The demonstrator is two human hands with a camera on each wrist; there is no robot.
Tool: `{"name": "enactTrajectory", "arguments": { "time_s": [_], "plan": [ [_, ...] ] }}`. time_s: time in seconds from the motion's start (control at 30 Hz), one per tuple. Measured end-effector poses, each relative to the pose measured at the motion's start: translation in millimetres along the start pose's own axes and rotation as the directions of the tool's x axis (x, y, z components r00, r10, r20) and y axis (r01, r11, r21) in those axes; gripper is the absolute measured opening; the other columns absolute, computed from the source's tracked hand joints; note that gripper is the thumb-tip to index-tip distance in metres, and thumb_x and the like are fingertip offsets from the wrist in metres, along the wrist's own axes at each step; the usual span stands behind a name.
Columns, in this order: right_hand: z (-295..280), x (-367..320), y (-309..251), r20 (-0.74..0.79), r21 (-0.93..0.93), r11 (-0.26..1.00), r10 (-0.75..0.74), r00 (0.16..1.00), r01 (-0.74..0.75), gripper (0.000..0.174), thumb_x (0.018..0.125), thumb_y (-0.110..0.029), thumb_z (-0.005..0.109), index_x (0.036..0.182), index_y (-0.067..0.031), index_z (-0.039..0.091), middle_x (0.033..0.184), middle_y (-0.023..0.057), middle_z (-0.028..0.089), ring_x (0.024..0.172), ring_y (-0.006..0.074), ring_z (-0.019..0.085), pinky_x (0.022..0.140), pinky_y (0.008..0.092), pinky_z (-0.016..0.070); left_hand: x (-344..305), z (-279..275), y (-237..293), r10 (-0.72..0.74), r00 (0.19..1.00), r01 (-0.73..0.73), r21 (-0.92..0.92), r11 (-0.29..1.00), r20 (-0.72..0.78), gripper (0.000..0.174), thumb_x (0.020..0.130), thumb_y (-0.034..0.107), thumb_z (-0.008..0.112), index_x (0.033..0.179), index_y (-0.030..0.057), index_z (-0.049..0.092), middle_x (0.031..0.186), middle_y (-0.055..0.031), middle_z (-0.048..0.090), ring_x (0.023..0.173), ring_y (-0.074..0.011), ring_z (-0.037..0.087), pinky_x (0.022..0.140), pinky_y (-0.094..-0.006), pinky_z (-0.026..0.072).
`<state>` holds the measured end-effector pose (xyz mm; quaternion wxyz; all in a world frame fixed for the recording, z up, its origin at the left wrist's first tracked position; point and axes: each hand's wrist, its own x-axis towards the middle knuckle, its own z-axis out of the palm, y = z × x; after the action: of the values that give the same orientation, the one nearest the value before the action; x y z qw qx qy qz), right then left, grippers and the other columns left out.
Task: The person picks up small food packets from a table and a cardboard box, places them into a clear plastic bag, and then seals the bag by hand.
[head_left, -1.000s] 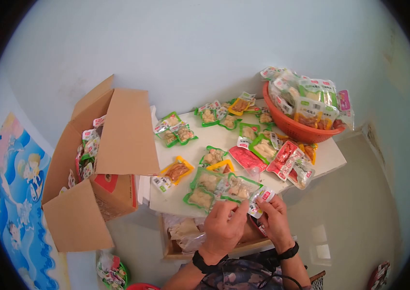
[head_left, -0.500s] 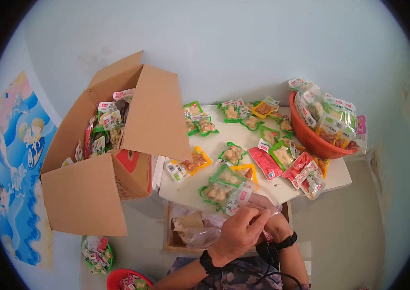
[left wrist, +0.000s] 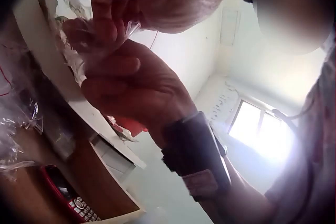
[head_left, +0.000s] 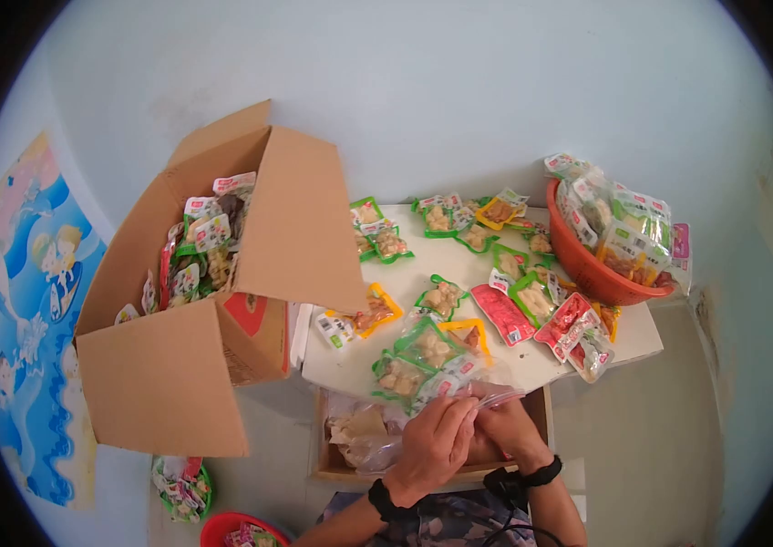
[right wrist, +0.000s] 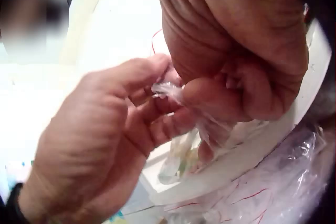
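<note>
Both hands work at the mouth of a clear plastic bag [head_left: 470, 368] over the table's front edge. Several green-edged food packets [head_left: 429, 346] show through its plastic. My left hand [head_left: 434, 445] pinches the gathered plastic with curled fingers and thumb. Beside it, my right hand [head_left: 510, 427] also grips the bag's mouth, its fingers partly hidden behind the left hand in the head view. In the right wrist view, crumpled film [right wrist: 212, 129] runs between the two hands' fingers. A red line shows along the bag's edge.
A cardboard box [head_left: 163, 374] of packets stands left, its flap overhanging the white table [head_left: 386, 290]. An orange basket [head_left: 601, 278] of packets sits back right; loose packets lie between. Below, an open drawer [head_left: 546, 419] holds plastic bags and a red phone [left wrist: 68, 195]. Tubs [head_left: 213, 529] stand on the floor.
The head view has shifted. My hands have moved from a white packet end at the bag's opening to the bag's mouth, where they now hold gathered plastic together.
</note>
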<state>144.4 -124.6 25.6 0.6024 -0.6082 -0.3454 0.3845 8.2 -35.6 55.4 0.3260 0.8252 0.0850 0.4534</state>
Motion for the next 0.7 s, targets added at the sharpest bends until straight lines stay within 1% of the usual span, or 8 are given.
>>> {"name": "enactTrajectory", "arguments": {
  "time_s": [0.1, 0.17, 0.23, 0.37, 0.43, 0.47, 0.57, 0.7],
  "plan": [
    [8.7, 3.7, -17.2, 0.026, -0.101, 0.995, 0.004, 1.000, -0.001, 0.012, 0.095, -0.001, 0.062, 0.106, -0.0001, 0.068, 0.090, 0.0060, 0.069, 0.068, 0.0101, 0.063, 0.051, 0.0270, 0.0499, 0.2, 5.3, -3.8, 0.026, 1.000, -0.026, 0.017, 1.000, -0.004, 0.019, 0.093, 0.002, 0.067, 0.113, 0.0010, 0.067, 0.096, -0.0140, 0.068, 0.084, -0.0332, 0.069, 0.074, -0.0406, 0.0574],
    [5.6, 9.4, -9.4, 0.000, -0.211, 0.977, 0.021, 1.000, -0.021, 0.016, 0.095, -0.001, 0.063, 0.110, 0.0004, 0.069, 0.088, 0.0071, 0.070, 0.070, 0.0112, 0.064, 0.052, 0.0280, 0.0510, 2.4, 6.8, -11.7, 0.048, 0.999, -0.048, 0.017, 0.999, -0.026, 0.020, 0.093, 0.002, 0.068, 0.113, 0.0008, 0.067, 0.095, -0.0140, 0.068, 0.081, -0.0330, 0.069, 0.072, -0.0407, 0.0572],
    [1.5, 11.0, -8.9, 0.010, -0.353, 0.936, 0.005, 1.000, -0.001, 0.017, 0.095, -0.004, 0.065, 0.111, 0.0006, 0.070, 0.087, 0.0072, 0.070, 0.071, 0.0112, 0.065, 0.052, 0.0278, 0.0512, 2.0, 5.2, -12.1, -0.001, 1.000, 0.001, -0.033, 0.999, 0.011, 0.021, 0.092, 0.004, 0.070, 0.113, 0.0011, 0.066, 0.094, -0.0137, 0.069, 0.077, -0.0327, 0.068, 0.069, -0.0400, 0.0566],
    [-9.3, -7.6, -50.4, -0.002, -0.248, 0.968, -0.032, 0.999, 0.030, 0.017, 0.098, -0.011, 0.068, 0.106, 0.0025, 0.073, 0.084, 0.0067, 0.072, 0.069, 0.0113, 0.065, 0.056, 0.0287, 0.0525, 19.0, -17.3, 3.0, -0.135, 0.988, 0.145, -0.146, 0.979, 0.073, 0.026, 0.091, 0.004, 0.071, 0.115, 0.0016, 0.064, 0.088, -0.0133, 0.067, 0.066, -0.0252, 0.065, 0.071, -0.0369, 0.0544],
    [-20.9, -17.5, -48.7, -0.045, -0.202, 0.979, -0.024, 0.999, 0.014, 0.022, 0.099, -0.017, 0.069, 0.106, 0.0026, 0.074, 0.083, 0.0075, 0.074, 0.062, 0.0129, 0.064, 0.057, 0.0308, 0.0519, 36.7, -24.7, -7.4, -0.164, 0.986, 0.166, -0.072, 0.984, 0.034, 0.029, 0.089, 0.006, 0.073, 0.117, 0.0013, 0.064, 0.090, -0.0131, 0.067, 0.071, -0.0267, 0.065, 0.070, -0.0384, 0.0529],
    [-27.7, -19.2, -36.8, -0.053, -0.215, 0.976, -0.056, 0.997, 0.043, 0.022, 0.100, -0.017, 0.068, 0.106, 0.0033, 0.074, 0.085, 0.0062, 0.075, 0.068, 0.0120, 0.066, 0.062, 0.0278, 0.0527, 47.7, -27.8, -13.4, -0.179, 0.984, 0.179, -0.034, 0.983, 0.012, 0.031, 0.089, 0.007, 0.074, 0.118, 0.0011, 0.065, 0.091, -0.0130, 0.067, 0.073, -0.0275, 0.065, 0.070, -0.0392, 0.0522],
    [-30.0, -28.8, -39.8, -0.134, -0.139, 0.987, 0.057, 0.989, -0.075, 0.022, 0.101, -0.017, 0.067, 0.106, 0.0029, 0.074, 0.086, 0.0049, 0.075, 0.070, 0.0088, 0.064, 0.064, 0.0245, 0.0519, 96.6, -30.8, -37.2, -0.025, 0.995, -0.009, 0.344, 0.939, 0.095, 0.038, 0.089, 0.014, 0.074, 0.122, 0.0004, 0.063, 0.094, -0.0157, 0.069, 0.085, -0.0312, 0.066, 0.075, -0.0433, 0.0523],
    [-25.8, -33.5, -21.3, -0.196, 0.019, 0.998, 0.055, 0.979, -0.052, 0.021, 0.102, -0.017, 0.066, 0.106, 0.0024, 0.074, 0.088, 0.0050, 0.075, 0.063, 0.0060, 0.060, 0.058, 0.0224, 0.0487, 137.9, -19.8, -69.9, -0.207, 0.926, -0.024, 0.595, 0.804, 0.317, 0.057, 0.088, 0.023, 0.074, 0.135, -0.0026, 0.054, 0.097, -0.0194, 0.070, 0.095, -0.0365, 0.065, 0.082, -0.0479, 0.0527]
  ]
}}
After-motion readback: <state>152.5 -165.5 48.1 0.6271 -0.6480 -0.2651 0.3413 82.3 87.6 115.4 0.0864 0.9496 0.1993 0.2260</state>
